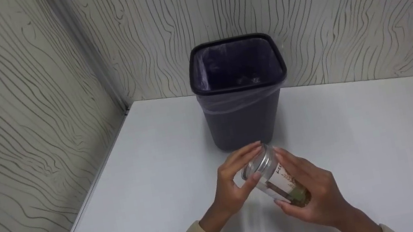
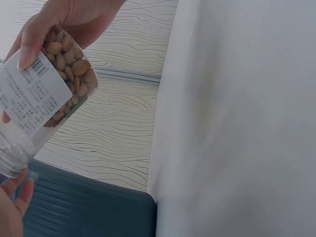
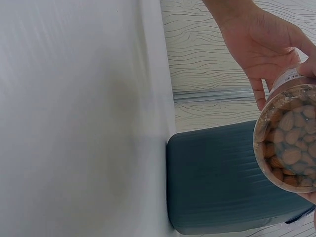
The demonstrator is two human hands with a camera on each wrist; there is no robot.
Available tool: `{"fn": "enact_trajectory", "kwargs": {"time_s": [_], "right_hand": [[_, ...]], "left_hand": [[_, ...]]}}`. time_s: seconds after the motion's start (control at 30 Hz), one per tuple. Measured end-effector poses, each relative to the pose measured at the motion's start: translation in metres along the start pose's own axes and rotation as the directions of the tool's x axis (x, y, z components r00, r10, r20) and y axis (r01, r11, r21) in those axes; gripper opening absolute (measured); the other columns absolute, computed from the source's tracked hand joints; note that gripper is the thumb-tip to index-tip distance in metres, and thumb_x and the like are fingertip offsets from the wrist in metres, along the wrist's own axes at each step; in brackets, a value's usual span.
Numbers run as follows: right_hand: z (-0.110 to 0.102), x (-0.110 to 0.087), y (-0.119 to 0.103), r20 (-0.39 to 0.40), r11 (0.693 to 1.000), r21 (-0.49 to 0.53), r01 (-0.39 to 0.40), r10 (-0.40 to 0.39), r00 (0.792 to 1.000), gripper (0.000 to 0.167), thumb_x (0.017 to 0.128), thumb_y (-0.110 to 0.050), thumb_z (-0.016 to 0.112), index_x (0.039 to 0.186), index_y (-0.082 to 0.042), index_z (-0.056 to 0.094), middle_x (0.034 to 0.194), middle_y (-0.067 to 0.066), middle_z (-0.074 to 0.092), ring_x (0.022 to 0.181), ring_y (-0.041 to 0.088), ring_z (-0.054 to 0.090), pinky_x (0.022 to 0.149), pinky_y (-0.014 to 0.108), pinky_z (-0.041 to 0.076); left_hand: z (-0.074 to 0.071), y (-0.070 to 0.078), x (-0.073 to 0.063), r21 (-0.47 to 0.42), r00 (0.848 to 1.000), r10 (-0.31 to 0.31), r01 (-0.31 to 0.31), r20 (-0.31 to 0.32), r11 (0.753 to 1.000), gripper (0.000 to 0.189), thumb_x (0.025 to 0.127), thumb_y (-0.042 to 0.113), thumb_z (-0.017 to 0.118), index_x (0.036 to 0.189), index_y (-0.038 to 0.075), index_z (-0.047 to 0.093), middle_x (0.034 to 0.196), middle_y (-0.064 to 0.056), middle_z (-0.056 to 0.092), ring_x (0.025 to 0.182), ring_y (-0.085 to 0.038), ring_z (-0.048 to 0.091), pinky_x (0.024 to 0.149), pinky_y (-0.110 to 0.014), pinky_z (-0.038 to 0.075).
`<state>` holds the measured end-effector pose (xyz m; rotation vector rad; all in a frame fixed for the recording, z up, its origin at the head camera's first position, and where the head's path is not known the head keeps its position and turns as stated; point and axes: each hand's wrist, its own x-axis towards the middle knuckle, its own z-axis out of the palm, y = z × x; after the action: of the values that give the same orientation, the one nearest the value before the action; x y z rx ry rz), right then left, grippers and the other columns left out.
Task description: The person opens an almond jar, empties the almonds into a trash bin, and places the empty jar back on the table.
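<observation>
A clear, round jar [image 1: 283,187] is held tilted above the white table [image 1: 385,144], with its neck toward the upper left and its base toward the lower right of the head view. Its neck is gripped by the left hand [image 1: 231,181], and its body by the right hand [image 1: 316,188]. Brown almonds [image 2: 74,69] are seen through the wall and base. On the wall, a white label [image 2: 33,94] with small text and a barcode is attached. Whether a lid is fitted cannot be told.
</observation>
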<state>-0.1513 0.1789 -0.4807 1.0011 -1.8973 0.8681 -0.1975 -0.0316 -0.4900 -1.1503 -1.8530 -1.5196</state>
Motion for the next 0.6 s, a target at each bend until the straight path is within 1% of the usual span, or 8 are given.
{"fn": "enact_trajectory", "kwargs": {"time_s": [0.1, 0.23, 0.3, 0.47, 0.6], "right_hand": [[-0.0003, -0.0002, -0.0001, 0.0, 1.0, -0.001, 0.0, 0.0, 1.0, 0.082, 0.077, -0.038, 0.084, 0.134, 0.015, 0.056, 0.137, 0.029, 0.059, 0.117, 0.026, 0.064, 0.099, 0.018, 0.047], [-0.0002, 0.0006, -0.0002, -0.003, 1.0, 0.006, 0.006, -0.006, 1.0, 0.085, 0.07, -0.031, 0.089, 0.133, 0.015, 0.056, 0.136, 0.029, 0.059, 0.118, 0.027, 0.064, 0.1, 0.018, 0.046], [-0.0002, 0.0008, -0.0005, -0.003, 1.0, 0.008, 0.009, -0.009, 1.0, 0.085, 0.069, -0.03, 0.089, 0.133, 0.015, 0.056, 0.136, 0.03, 0.059, 0.118, 0.028, 0.064, 0.101, 0.018, 0.046], [0.0, 0.0014, -0.0013, -0.011, 1.0, 0.007, 0.012, -0.012, 1.0, 0.082, 0.074, -0.033, 0.086, 0.133, 0.016, 0.056, 0.135, 0.03, 0.059, 0.118, 0.028, 0.064, 0.101, 0.018, 0.046], [0.0001, 0.0013, -0.0012, -0.013, 1.0, 0.008, 0.013, -0.013, 1.0, 0.081, 0.075, -0.033, 0.085, 0.133, 0.016, 0.056, 0.135, 0.03, 0.059, 0.118, 0.028, 0.064, 0.102, 0.018, 0.045]], "left_hand": [[0.0004, 0.0016, 0.0005, 0.009, 1.0, 0.003, -0.003, -0.006, 1.0, 0.044, 0.103, 0.031, 0.057, 0.137, 0.004, 0.063, 0.14, -0.013, 0.061, 0.129, -0.029, 0.058, 0.103, -0.044, 0.05], [0.0004, 0.0023, 0.0016, 0.02, 1.0, 0.006, -0.006, -0.019, 1.0, 0.043, 0.103, 0.032, 0.057, 0.136, 0.004, 0.064, 0.138, -0.013, 0.062, 0.128, -0.028, 0.059, 0.103, -0.044, 0.05], [0.0008, 0.0022, 0.0016, 0.026, 1.0, 0.005, -0.005, -0.027, 1.0, 0.043, 0.103, 0.032, 0.058, 0.135, 0.004, 0.064, 0.138, -0.012, 0.063, 0.127, -0.028, 0.059, 0.103, -0.044, 0.05], [0.0028, 0.0023, 0.0004, 0.04, 0.999, -0.008, 0.01, -0.046, 0.999, 0.04, 0.101, 0.028, 0.061, 0.134, 0.005, 0.065, 0.136, -0.011, 0.064, 0.126, -0.027, 0.06, 0.101, -0.042, 0.051], [0.0045, 0.0038, -0.0006, 0.061, 0.998, -0.035, 0.039, -0.06, 0.997, 0.039, 0.099, 0.022, 0.063, 0.134, 0.006, 0.066, 0.136, -0.009, 0.064, 0.126, -0.025, 0.06, 0.102, -0.042, 0.051]]}}
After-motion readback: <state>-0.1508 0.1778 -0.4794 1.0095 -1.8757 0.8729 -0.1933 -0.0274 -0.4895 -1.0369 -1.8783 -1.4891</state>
